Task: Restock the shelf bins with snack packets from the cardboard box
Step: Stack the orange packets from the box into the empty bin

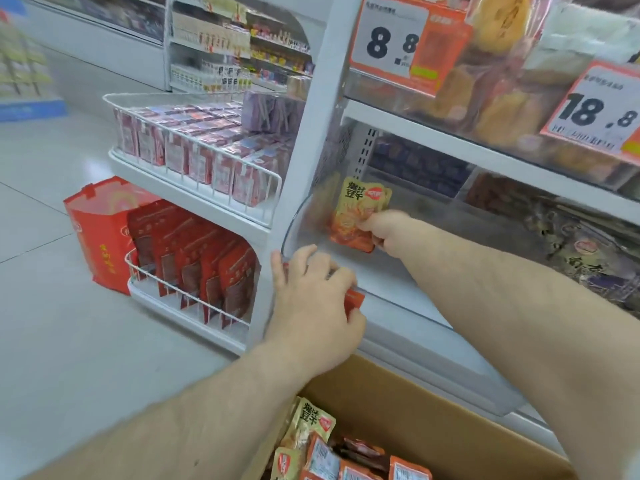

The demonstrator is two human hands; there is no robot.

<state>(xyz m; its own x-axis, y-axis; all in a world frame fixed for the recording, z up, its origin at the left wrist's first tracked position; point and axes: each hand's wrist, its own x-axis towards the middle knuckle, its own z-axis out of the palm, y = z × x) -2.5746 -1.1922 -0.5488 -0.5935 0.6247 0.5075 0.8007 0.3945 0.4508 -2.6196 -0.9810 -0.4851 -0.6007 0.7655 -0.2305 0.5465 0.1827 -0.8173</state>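
Right grip (384, 228) clamped on packet (360, 213) inside bin (398, 271), left grip (318, 299) clutching another (354, 301); mid-stocking, release due next.

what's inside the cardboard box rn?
The cardboard box holds a loose pile of snack packets, yellow-orange and red-orange, some showing barcode backs. How deep the pile goes cannot be seen: the top packets cover it and the frame edge cuts the box off.
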